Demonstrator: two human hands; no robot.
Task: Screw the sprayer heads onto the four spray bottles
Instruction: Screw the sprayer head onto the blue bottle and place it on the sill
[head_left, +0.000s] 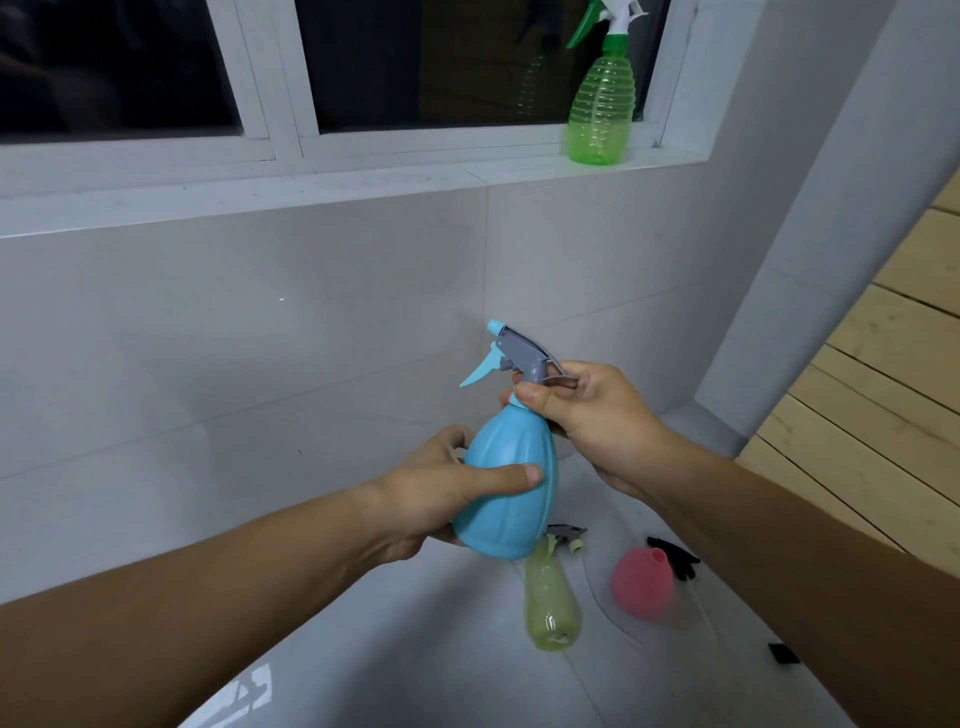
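Note:
My left hand (436, 493) grips the round body of a blue spray bottle (511, 483), held up in front of the tiled wall. My right hand (587, 415) is closed around the bottle's neck and the grey-and-blue sprayer head (511, 353), which sits on top with its nozzle pointing left. On the floor below lie a yellow-green bottle (550, 597) with a grey sprayer head (566, 535) beside its neck, and a headless pink bottle (641, 582) next to a black sprayer head (678, 558). A green bottle (600, 104) with its head fitted stands on the window sill.
A white window sill (311, 187) runs across the top under a dark window. Wooden slats (883, 374) rise at the right. A small black piece (782, 653) lies on the white tiled floor (415, 649) near my right forearm.

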